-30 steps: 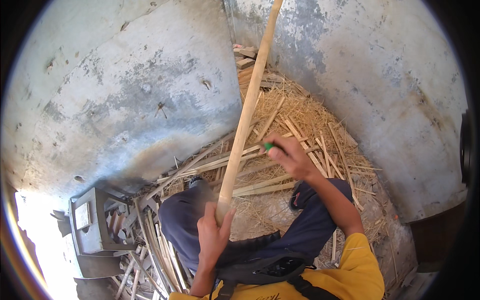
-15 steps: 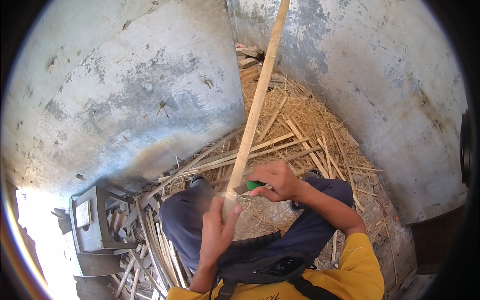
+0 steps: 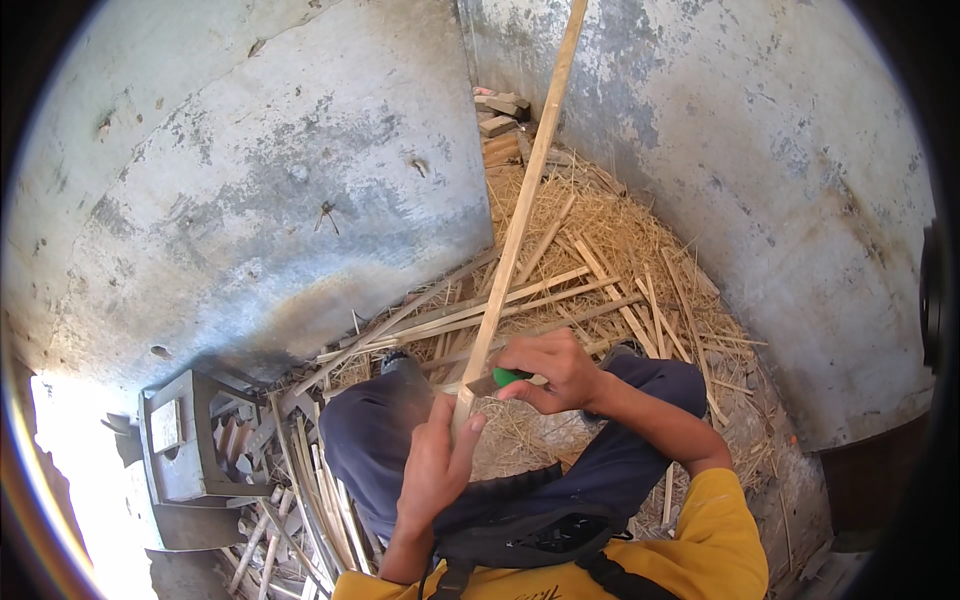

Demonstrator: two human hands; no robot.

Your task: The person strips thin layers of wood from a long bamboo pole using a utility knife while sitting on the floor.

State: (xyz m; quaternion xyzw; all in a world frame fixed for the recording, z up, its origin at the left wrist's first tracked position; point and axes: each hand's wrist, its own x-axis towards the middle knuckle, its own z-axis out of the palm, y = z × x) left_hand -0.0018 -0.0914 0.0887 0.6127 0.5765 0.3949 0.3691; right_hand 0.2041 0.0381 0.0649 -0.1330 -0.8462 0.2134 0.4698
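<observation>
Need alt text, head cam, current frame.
A person's left hand grips the near end of a long wooden strip while the right hand holds a green-handled blade against it. Beyond lie straw-like shavings and loose strips, between weathered walls.

1. Left wall: pale, its paint flaking in grey patches, with a dark spindly mark partway down.
2. Right wall: the same worn surface, streaked brown toward the far right.
3. Bricks: a small stack in the corner between the walls.
4. Shavings: a straw-coloured heap in front of the bricks, spreading across the floor.
5. Loose strips: lying crisscrossed on the shavings.
6. Grey box: open-sided, at lower left, beside a bundle of long sticks.
</observation>
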